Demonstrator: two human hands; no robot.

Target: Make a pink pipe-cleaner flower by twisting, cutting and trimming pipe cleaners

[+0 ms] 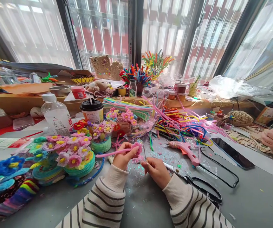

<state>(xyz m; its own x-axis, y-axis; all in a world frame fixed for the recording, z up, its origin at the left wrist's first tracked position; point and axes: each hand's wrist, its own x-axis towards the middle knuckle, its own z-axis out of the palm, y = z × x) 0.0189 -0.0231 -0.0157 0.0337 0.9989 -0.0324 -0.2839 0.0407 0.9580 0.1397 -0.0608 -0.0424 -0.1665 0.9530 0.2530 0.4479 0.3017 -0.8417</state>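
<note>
Careful: the thin metal pin (144, 154) pinched upright in your right hand (157, 171) points at the fuzzy pink pipe-cleaner flower (136, 148), just beside your left fingertips, so a slip could prick them. Your left hand (124, 156) is closed around that flower, its stem trailing away to the left. Scissors (198, 183) lie open just right of your right hand.

Pink fuzzy pipe cleaner (117, 153), one end coiled, level above grey table
</note>
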